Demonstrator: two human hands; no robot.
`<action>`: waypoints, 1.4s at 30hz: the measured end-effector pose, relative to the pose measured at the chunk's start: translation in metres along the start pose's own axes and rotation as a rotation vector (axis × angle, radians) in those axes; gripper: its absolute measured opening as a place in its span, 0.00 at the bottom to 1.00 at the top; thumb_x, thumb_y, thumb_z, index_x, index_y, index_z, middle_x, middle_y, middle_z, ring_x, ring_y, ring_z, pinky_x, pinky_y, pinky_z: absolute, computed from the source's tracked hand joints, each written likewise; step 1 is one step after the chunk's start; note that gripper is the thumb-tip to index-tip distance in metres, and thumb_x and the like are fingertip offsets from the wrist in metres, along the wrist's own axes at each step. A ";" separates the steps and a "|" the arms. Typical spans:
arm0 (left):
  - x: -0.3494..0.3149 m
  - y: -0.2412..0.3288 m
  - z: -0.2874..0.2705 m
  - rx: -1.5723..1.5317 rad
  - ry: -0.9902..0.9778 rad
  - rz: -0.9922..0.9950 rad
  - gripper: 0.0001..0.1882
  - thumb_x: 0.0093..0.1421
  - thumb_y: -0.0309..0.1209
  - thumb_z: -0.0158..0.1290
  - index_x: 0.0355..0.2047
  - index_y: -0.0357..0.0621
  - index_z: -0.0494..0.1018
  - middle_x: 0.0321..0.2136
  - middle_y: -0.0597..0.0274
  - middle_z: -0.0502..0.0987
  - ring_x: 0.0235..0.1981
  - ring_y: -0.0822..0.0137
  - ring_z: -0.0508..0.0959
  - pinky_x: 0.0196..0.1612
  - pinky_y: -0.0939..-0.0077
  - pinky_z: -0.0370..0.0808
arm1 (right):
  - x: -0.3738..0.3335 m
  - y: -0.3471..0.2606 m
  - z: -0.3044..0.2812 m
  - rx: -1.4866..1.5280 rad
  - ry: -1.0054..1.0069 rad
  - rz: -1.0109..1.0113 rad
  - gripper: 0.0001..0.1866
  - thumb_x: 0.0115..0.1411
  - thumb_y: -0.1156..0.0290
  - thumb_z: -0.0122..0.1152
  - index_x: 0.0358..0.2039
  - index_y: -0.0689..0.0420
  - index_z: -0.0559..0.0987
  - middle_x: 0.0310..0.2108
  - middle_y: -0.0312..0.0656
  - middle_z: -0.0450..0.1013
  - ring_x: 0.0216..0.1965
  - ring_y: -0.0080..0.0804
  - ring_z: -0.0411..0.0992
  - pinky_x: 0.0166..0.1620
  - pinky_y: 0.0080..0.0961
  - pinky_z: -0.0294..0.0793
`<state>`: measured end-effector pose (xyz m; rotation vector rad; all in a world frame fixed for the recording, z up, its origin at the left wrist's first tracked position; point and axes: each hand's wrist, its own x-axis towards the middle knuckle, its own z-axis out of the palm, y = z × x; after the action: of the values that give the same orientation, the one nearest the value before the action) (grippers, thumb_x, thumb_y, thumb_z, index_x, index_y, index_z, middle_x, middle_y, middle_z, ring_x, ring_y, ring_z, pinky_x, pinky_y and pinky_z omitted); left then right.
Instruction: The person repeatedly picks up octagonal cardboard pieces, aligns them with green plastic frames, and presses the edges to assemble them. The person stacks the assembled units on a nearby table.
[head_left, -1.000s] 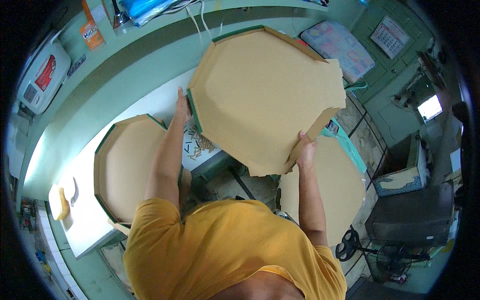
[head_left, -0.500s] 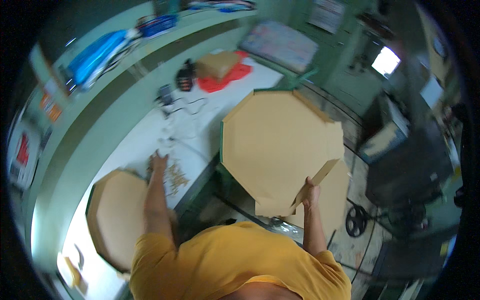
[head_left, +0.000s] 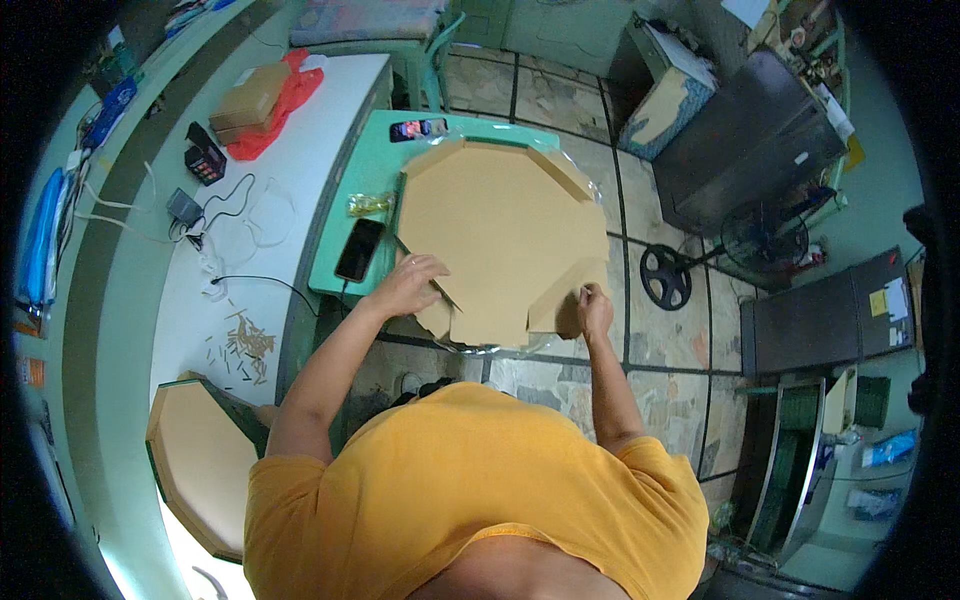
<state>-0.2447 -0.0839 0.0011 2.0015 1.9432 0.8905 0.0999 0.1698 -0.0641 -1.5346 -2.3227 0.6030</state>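
A brown octagonal cardboard box (head_left: 500, 225) with raised side flaps lies on the green table in front of me. My left hand (head_left: 408, 286) is at its near left edge, fingers curled over a flap and thumb hidden. At the near right corner, my right hand (head_left: 595, 310) pinches another folded flap (head_left: 567, 303). Clear plastic (head_left: 590, 175) shows around the rim beneath the cardboard. Left of the box, a black phone (head_left: 360, 250) and a small clear packet (head_left: 370, 204) rest on the table, with a second phone (head_left: 418, 130) farther back.
On the white counter (head_left: 330, 130) at left are small brown pieces (head_left: 248, 345), a charger (head_left: 184, 207) with cables, a black box (head_left: 205, 155) and a brown carton (head_left: 252, 102) on red plastic. Another octagonal box (head_left: 205, 460) stands near my left elbow. A fan (head_left: 762, 235) stands right.
The cardboard box has come down from my raised right hand onto the green table. My left hand has left the small pieces on the counter and come to the box's left edge.
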 end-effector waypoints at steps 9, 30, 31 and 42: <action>-0.007 0.018 0.052 0.171 -0.061 -0.050 0.11 0.52 0.36 0.60 0.36 0.49 0.80 0.38 0.63 0.80 0.49 0.60 0.74 0.55 0.57 0.63 | 0.028 -0.018 -0.029 -0.375 -0.330 -1.179 0.24 0.54 0.62 0.61 0.52 0.51 0.72 0.57 0.41 0.65 0.62 0.44 0.58 0.64 0.47 0.56; 0.006 0.065 0.121 0.033 -0.019 -0.262 0.08 0.57 0.33 0.57 0.35 0.43 0.78 0.32 0.56 0.80 0.45 0.55 0.77 0.63 0.51 0.59 | 0.023 -0.008 -0.021 -0.213 -0.230 -1.286 0.23 0.51 0.66 0.58 0.47 0.63 0.74 0.53 0.50 0.68 0.60 0.47 0.60 0.66 0.46 0.53; 0.003 0.063 0.125 0.043 -0.001 -0.256 0.09 0.57 0.33 0.57 0.36 0.43 0.78 0.34 0.56 0.80 0.47 0.55 0.77 0.65 0.49 0.57 | 0.017 -0.008 -0.025 -0.308 -0.283 -1.251 0.28 0.50 0.64 0.58 0.51 0.66 0.72 0.58 0.52 0.65 0.64 0.48 0.57 0.68 0.46 0.49; -0.024 0.076 0.102 0.123 -0.088 0.039 0.37 0.52 0.50 0.61 0.56 0.40 0.68 0.59 0.55 0.68 0.65 0.51 0.59 0.67 0.43 0.48 | -0.008 -0.004 -0.037 -0.568 -0.369 -1.203 0.54 0.51 0.36 0.55 0.63 0.71 0.57 0.68 0.58 0.44 0.70 0.50 0.42 0.69 0.48 0.41</action>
<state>-0.1239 -0.0896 -0.0447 2.1150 1.9611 0.6944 0.1172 0.1681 -0.0298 0.1103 -3.2329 -0.1306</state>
